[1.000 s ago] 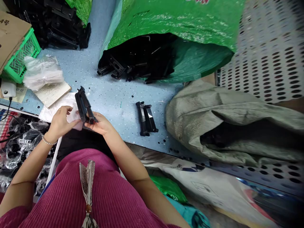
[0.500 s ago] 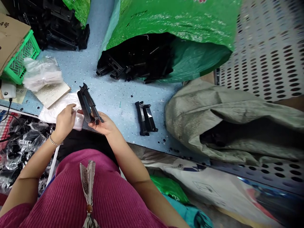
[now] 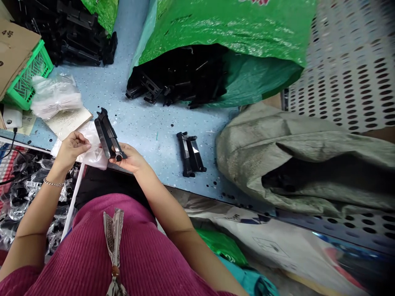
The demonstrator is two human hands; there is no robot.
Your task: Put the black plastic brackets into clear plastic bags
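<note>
My right hand point(image 3: 131, 159) grips a long black plastic part point(image 3: 106, 133) by its lower end, holding it tilted above the table's front edge. To its left, my left hand point(image 3: 70, 151) has thumb and fingers pinched on the edge of a thin clear plastic bag point(image 3: 96, 157). This bag belongs to a loose pile lying under and beside the black part. A second, similar black part point(image 3: 190, 154) lies on the blue speckled table point(image 3: 157, 164), to the right of my right hand.
A green sack point(image 3: 228, 24) full of black parts opens toward me. At right lies a grey-green woven sack point(image 3: 247, 144). Back left are more black parts point(image 3: 83, 33), a green basket point(image 3: 27, 82) and bundled clear bags point(image 3: 57, 96). Bagged black items point(image 3: 33, 185) fill the lower left.
My left hand has moved left and down, its fingers closing on the clear bag. The black part in my right hand has shifted slightly left.
</note>
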